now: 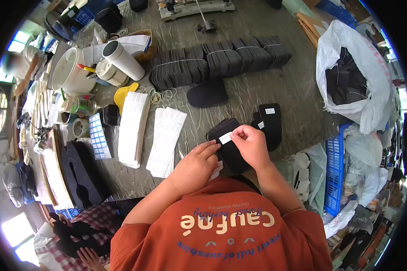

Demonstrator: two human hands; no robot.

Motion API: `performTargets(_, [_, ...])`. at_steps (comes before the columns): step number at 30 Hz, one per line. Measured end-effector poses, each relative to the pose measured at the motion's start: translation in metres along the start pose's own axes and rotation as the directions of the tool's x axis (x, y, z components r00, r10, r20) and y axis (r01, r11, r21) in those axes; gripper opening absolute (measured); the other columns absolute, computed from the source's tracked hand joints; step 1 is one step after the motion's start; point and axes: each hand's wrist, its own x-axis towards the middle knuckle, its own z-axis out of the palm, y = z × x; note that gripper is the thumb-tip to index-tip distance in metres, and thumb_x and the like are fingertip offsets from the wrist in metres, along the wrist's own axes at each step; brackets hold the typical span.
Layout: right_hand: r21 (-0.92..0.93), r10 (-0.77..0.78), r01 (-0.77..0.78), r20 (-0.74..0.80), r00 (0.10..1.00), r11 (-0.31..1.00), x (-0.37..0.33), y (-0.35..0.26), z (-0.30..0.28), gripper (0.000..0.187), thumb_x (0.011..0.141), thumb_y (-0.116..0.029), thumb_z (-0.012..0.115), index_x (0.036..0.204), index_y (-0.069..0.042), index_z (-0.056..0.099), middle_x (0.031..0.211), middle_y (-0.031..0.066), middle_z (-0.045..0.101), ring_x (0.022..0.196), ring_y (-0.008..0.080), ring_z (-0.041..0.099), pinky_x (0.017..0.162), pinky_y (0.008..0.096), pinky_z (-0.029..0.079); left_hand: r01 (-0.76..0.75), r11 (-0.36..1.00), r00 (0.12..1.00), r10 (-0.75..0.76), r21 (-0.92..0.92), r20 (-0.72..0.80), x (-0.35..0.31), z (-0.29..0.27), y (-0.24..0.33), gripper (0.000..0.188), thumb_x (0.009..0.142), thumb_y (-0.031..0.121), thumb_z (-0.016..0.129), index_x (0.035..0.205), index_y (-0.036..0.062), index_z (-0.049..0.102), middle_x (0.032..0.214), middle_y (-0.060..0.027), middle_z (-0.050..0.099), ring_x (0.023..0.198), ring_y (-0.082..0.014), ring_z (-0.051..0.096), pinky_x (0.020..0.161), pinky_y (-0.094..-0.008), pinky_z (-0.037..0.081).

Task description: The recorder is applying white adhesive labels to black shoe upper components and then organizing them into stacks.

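In front of me lies a black insole-shaped piece (230,156), its lower end close to my shirt. A small white label (225,137) is at its upper part. My right hand (251,143) pinches the label's right end between thumb and fingertips. Fingers stretched out, my left hand (198,160) rests at the left edge of the black piece, fingertips beside the label's left end. Just to the right lie other black pieces (270,126) with white labels on them. Left of my left hand are a fanned stack of white printed strips (166,140) and a thicker stack (133,128).
Behind, a long row of banded black pieces (221,58) stands near a single black piece (207,93). A white sack (366,108) of black pieces and a blue crate (333,176) are right. A white tumbler (124,61) and bucket (67,70) stand left. Someone in checked clothing (95,226) sits lower left.
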Motion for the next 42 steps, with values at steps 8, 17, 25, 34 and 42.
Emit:
performTargets(8, [-0.054,-0.038,0.036,-0.04,0.998,0.998,-0.002,0.004,0.004,0.006,0.082,-0.003,0.067,0.08,0.003,0.065,0.069,0.009,0.067,0.062,0.0097,0.061,0.058,0.0253,0.048,0.004,1.0,1.0,-0.003,0.023,-0.016,0.002,-0.001,0.002,0.014,0.081,0.01,0.062,0.085,-0.0029,0.059,0.128,-0.0193,0.056,0.118,-0.0329,0.052,0.1,-0.0415,0.041])
performTargets(17, [-0.178,-0.051,0.029,-0.118,0.992,0.984,-0.001,0.003,0.007,0.023,0.077,-0.005,0.071,0.097,0.003,0.062,0.069,0.0125,0.066,0.06,0.0192,0.064,0.059,0.0308,0.05,-0.008,0.989,0.999,0.002,0.147,0.04,0.009,0.005,0.002,0.015,0.083,0.014,0.06,0.083,-0.0001,0.061,0.135,-0.0165,0.052,0.103,-0.0255,0.054,0.097,-0.0385,0.038])
performTargets(25, [-0.445,-0.242,0.159,-0.137,0.961,0.882,0.006,0.0,0.003,0.025,0.074,-0.004,0.072,0.095,0.001,0.058,0.072,0.0109,0.062,0.063,0.0272,0.06,0.063,0.0355,0.049,-0.032,0.976,0.996,0.013,0.213,0.091,0.024,0.0,0.001,0.016,0.084,0.017,0.058,0.08,0.0031,0.063,0.135,-0.012,0.053,0.089,-0.0219,0.052,0.085,-0.0352,0.04])
performTargets(34, [-0.243,-0.06,0.02,-0.159,0.985,0.97,0.032,0.02,-0.053,0.013,0.084,-0.002,0.066,0.084,-0.002,0.053,0.066,0.004,0.056,0.061,0.0102,0.052,0.057,0.027,0.042,0.088,0.985,0.996,-0.088,-0.148,0.004,0.011,-0.005,-0.012,0.011,0.084,0.008,0.061,0.085,-0.0029,0.063,0.125,-0.0124,0.06,0.107,-0.0293,0.052,0.094,-0.0396,0.043])
performTargets(42, [-0.455,-0.409,0.371,0.015,0.912,0.81,0.0,-0.024,-0.042,0.013,0.078,-0.006,0.07,0.085,-0.002,0.061,0.09,0.011,0.061,0.089,0.0294,0.056,0.079,0.0371,0.045,0.232,0.855,0.931,-0.333,-0.464,-0.149,0.019,-0.005,-0.01,0.013,0.087,0.007,0.06,0.089,-0.0061,0.063,0.096,-0.018,0.065,0.087,-0.0304,0.061,0.079,-0.0354,0.05])
